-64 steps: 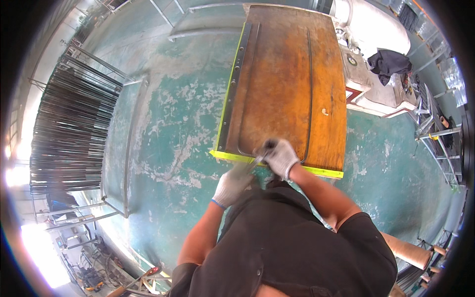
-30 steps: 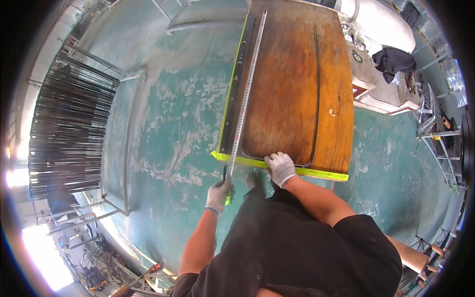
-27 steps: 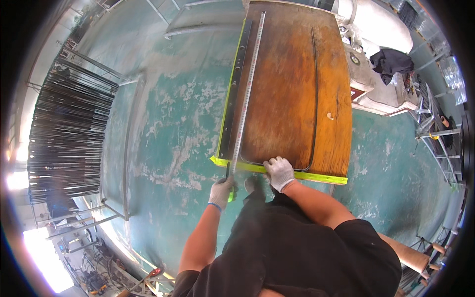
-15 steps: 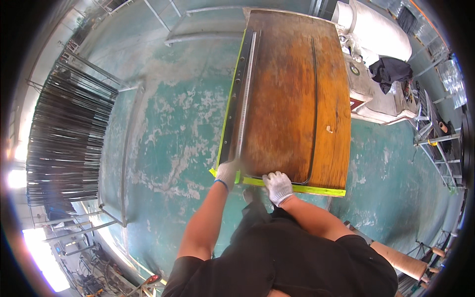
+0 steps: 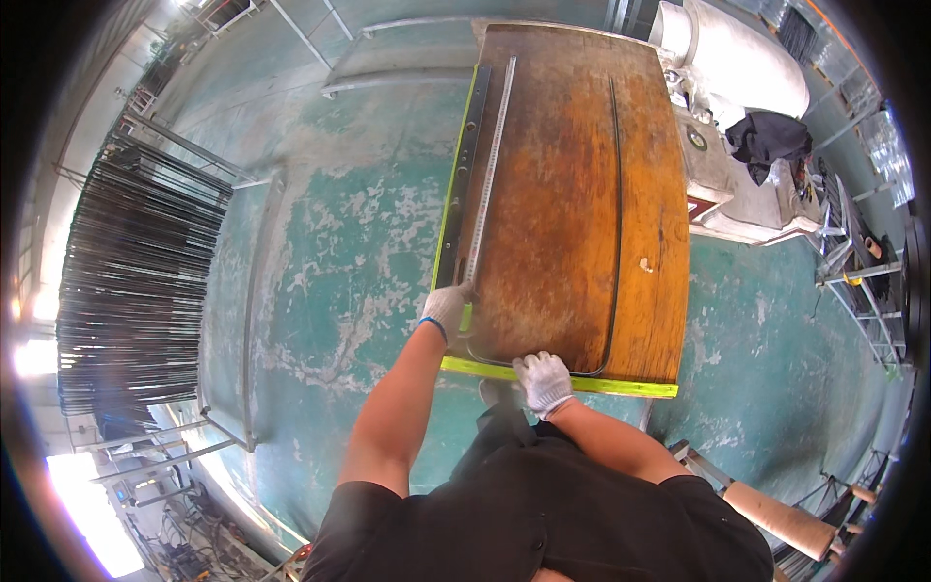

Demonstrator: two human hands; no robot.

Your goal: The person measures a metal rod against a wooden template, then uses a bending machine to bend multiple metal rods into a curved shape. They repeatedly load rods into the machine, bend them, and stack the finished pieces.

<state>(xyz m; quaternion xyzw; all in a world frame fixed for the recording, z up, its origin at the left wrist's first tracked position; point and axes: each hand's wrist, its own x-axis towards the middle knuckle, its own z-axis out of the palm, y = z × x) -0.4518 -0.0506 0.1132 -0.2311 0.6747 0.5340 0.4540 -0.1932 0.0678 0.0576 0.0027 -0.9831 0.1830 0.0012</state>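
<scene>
A long brown wooden table with a yellow-green rim stands in front of me. A long pale metal strip lies along its left edge beside a dark flat bar. My left hand, in a white glove, grips the near end of the strip at the table's near left corner. My right hand, also gloved, presses on the near edge of the table, next to a thin dark bent rod that runs up the right side of the top.
The floor is worn green concrete. A rack of dark metal rods fills the left. A metal frame lies on the floor left of the table. A white machine with dark cloth stands at the right, with shelving beyond.
My left hand came up from below the table's near left corner onto the strip's near end. The strip slid further onto the table. My right hand stayed on the near edge.
</scene>
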